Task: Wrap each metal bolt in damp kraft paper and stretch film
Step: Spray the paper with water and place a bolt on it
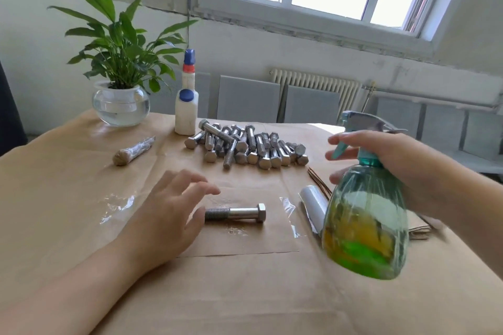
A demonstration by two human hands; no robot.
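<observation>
One metal bolt (235,213) lies on a wet sheet of kraft paper (245,239) over a piece of stretch film (117,205). My left hand (166,215) rests on the paper just left of the bolt's threaded end, fingers relaxed, thumb close to the thread. My right hand (381,155) grips the neck of a green spray bottle (366,215), lifted and tilted above the table at right, fingers loose near the trigger. A pile of several bare bolts (245,145) lies behind. A wrapped bolt (133,151) sits at the left.
A roll of stretch film (314,205) and a stack of kraft sheets (419,226) lie behind the bottle. A white glue bottle (186,109) and a plant in a glass bowl (121,103) stand at the table's far side.
</observation>
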